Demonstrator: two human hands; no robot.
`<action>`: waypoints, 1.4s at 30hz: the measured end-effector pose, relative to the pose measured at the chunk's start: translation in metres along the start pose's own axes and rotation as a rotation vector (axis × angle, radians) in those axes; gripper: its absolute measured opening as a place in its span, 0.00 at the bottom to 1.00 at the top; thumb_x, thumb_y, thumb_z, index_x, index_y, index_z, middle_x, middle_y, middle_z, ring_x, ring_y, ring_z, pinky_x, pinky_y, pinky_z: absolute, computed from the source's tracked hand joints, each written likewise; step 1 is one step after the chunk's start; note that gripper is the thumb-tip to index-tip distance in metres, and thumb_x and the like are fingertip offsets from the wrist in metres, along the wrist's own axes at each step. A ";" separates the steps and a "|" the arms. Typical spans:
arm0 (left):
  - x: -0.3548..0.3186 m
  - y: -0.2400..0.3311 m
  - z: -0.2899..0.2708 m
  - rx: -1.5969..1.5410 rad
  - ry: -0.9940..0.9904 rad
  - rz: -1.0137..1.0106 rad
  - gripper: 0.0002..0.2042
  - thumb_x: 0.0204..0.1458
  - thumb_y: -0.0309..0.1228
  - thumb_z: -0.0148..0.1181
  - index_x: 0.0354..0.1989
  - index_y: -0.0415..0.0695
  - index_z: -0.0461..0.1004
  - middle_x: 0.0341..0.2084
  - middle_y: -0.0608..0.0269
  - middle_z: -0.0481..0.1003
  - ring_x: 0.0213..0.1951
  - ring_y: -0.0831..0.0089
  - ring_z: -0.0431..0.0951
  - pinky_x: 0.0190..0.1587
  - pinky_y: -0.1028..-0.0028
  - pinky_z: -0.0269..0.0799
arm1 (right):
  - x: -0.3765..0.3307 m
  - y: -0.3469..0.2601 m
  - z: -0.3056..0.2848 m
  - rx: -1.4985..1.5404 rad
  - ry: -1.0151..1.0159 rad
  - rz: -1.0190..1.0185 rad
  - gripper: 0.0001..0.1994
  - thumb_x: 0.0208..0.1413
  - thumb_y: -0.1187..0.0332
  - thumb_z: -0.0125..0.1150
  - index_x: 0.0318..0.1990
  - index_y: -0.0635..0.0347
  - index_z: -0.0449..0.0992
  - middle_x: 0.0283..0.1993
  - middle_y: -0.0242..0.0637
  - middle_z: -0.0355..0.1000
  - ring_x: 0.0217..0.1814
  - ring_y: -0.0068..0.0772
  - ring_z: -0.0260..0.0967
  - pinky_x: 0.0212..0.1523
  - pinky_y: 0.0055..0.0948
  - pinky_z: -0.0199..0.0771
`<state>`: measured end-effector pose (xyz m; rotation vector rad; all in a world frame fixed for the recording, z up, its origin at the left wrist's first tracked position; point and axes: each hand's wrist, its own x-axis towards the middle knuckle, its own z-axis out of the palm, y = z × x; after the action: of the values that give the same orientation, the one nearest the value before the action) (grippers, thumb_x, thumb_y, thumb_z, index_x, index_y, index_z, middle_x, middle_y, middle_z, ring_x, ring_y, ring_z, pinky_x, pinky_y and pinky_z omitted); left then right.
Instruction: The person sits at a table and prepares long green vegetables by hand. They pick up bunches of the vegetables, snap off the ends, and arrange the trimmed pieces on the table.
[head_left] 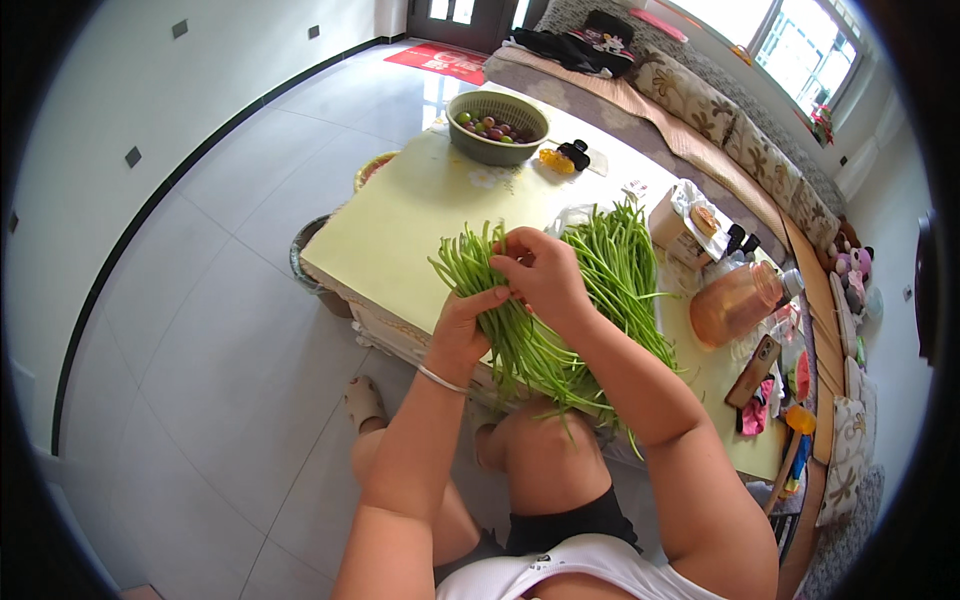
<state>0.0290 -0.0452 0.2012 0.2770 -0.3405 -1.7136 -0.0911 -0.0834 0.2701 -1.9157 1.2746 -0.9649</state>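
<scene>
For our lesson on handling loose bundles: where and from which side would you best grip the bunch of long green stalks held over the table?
Probably around the middle of the bunch of green stalks, where the left hand wraps it from the left. The stalks lie tight and parallel there; both ends fan out loose. The right hand holds the upper part.

1 head cam, looking down, close over table (400, 215)

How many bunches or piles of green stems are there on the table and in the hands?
2. One bunch of green stems is gripped by the left hand and right hand. One loose pile of green stems lies on the table behind them.
</scene>
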 end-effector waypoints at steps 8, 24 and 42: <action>0.005 0.007 -0.028 -0.052 0.002 -0.033 0.07 0.47 0.23 0.63 0.34 0.34 0.75 0.28 0.57 0.76 0.29 0.66 0.77 0.37 0.64 0.76 | -0.015 0.018 -0.035 -0.267 0.100 -0.144 0.09 0.50 0.68 0.62 0.39 0.62 0.76 0.35 0.41 0.74 0.33 0.37 0.73 0.38 0.33 0.72; 0.012 -0.002 -0.034 -0.057 -0.051 -0.124 0.15 0.50 0.26 0.63 0.43 0.34 0.70 0.30 0.57 0.74 0.29 0.70 0.76 0.36 0.66 0.76 | -0.040 0.065 -0.088 -0.817 0.110 0.008 0.09 0.50 0.64 0.62 0.30 0.60 0.71 0.34 0.41 0.71 0.37 0.46 0.70 0.38 0.41 0.70; 0.012 -0.004 -0.036 -0.101 -0.129 -0.111 0.13 0.50 0.23 0.61 0.43 0.31 0.72 0.44 0.44 0.74 0.33 0.70 0.78 0.41 0.67 0.77 | -0.037 0.024 -0.082 -0.216 0.202 0.044 0.13 0.56 0.70 0.56 0.47 0.64 0.73 0.28 0.39 0.73 0.27 0.28 0.67 0.30 0.30 0.67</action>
<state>0.0366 -0.0585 0.1665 0.1133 -0.3369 -1.8564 -0.1812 -0.0653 0.2861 -1.9807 1.5867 -1.0558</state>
